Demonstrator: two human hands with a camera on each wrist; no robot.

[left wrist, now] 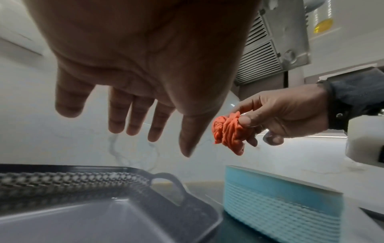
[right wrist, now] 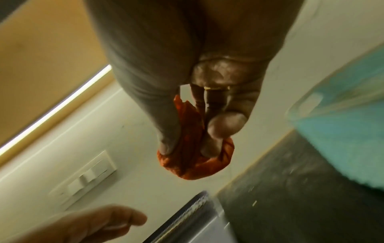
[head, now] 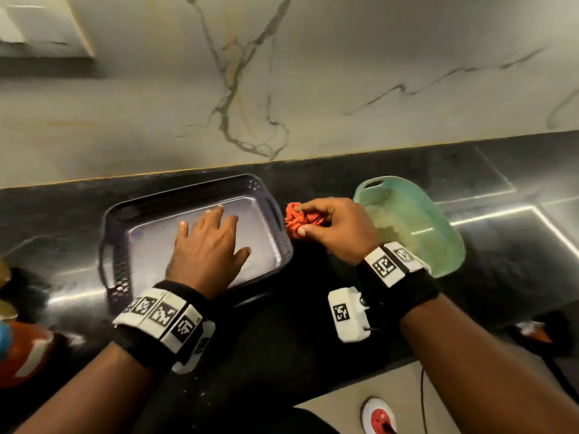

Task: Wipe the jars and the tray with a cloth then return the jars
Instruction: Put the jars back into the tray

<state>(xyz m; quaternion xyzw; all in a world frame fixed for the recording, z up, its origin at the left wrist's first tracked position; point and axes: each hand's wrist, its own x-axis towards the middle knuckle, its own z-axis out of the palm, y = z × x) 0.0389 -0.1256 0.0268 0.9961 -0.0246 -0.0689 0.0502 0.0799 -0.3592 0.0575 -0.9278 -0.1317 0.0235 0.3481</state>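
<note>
The left hand (head: 208, 245) hovers flat, fingers spread and holding nothing, over the grey tray (head: 122, 214), likely ready to steady it. Just right of the tray, the right hand (head: 335, 228) pinches the bunched orange cloth (head: 297, 221), seemingly poised to wipe. No jars are clearly visible.

A glossy black stone tabletop (head: 344, 324) runs below a pale marble-look wall (head: 313, 89) crossed by dark and golden veins, and thin bright strips of light reflect off the tabletop toward its right end. A white switch plate (right wrist: 87, 179) sits on the wall under a glowing light strip (right wrist: 56, 108) that lines a tan cabinet underside (right wrist: 41, 57). A metal vent grille (left wrist: 261, 54) hangs overhead in the left wrist view, and beige floor (head: 338, 402) shows past the tabletop's near edge.
</note>
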